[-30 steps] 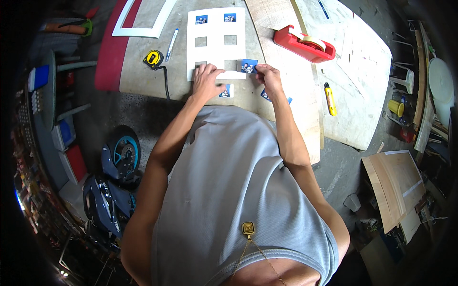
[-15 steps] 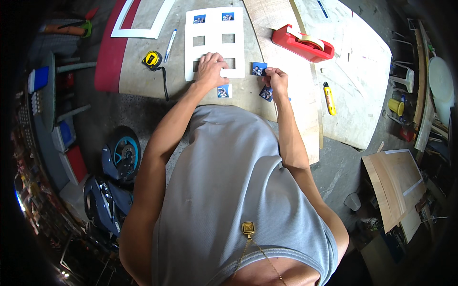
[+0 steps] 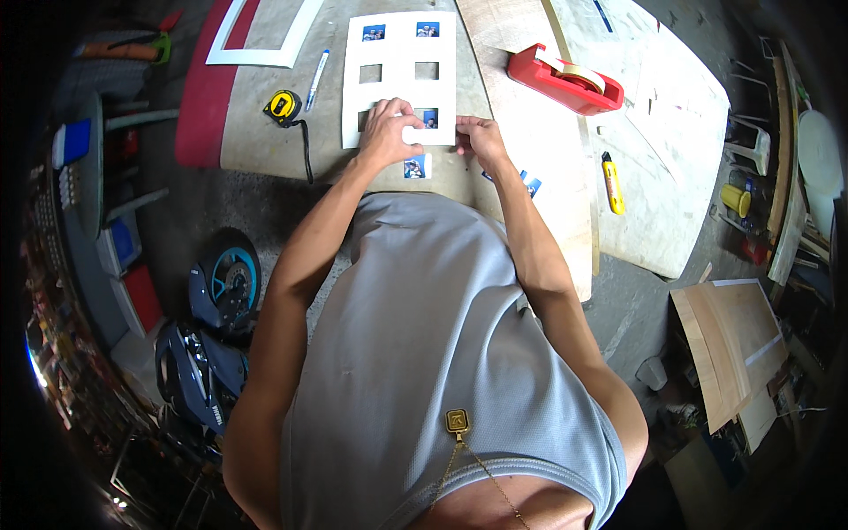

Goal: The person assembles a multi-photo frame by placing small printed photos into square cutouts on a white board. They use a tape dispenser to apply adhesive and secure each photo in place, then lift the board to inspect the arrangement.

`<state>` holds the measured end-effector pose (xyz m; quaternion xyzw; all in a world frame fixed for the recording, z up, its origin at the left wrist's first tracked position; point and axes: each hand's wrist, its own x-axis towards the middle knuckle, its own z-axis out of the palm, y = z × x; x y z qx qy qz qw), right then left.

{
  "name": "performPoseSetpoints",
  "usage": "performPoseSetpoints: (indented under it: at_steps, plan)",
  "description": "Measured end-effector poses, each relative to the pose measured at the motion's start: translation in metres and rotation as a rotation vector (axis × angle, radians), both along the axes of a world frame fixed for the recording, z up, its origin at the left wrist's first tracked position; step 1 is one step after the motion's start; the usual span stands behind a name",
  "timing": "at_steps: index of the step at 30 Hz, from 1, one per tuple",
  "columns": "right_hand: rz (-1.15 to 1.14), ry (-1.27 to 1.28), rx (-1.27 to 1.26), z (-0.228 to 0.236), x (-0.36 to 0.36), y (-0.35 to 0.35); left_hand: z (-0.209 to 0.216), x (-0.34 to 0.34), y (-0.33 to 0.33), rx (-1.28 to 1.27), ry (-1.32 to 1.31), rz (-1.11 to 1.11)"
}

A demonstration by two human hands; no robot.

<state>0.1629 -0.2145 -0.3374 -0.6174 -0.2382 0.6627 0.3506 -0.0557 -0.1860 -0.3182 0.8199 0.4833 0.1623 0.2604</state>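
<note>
A white photo mat board with two columns of rectangular windows lies on the worktable. Photos show in both top windows, the left photo and the right photo. My left hand rests over its lower left part, fingers on the card and thumb apart. At the board's lower right edge, my right hand pinches a photo, whose blue picture shows through the lower right window; the rest is hidden under the card. A loose photo lies just below the board. More photos lie partly behind my right forearm.
A red tape dispenser and a yellow utility knife lie to the right. On the left are a yellow tape measure, a pen and a white frame. A motorcycle stands left of the table.
My right hand has moved left to the board's edge, bringing its photo under the lower right window. My left hand has stayed nearly in place.
</note>
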Motion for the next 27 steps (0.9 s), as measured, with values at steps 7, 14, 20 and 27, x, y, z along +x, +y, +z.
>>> performPoseSetpoints:
  at_steps: [7, 14, 20, 27]
  plan:
    - [0.094, -0.34, 0.043, 0.011, 0.001, 0.002, -0.013, 0.011, -0.009, 0.049, -0.069, 0.012]
    - [-0.048, -0.201, -0.03, 0.005, 0.007, -0.004, -0.013, 0.017, -0.013, 0.04, 0.0, 0.036]
    - [-0.123, -0.02, 0.029, 0.005, 0.007, -0.006, -0.001, 0.017, -0.017, 0.118, 0.001, 0.013]
    - [0.282, -0.711, 0.465, 0.011, 0.002, -0.008, 0.047, -0.006, 0.002, 0.026, -0.221, 0.066]
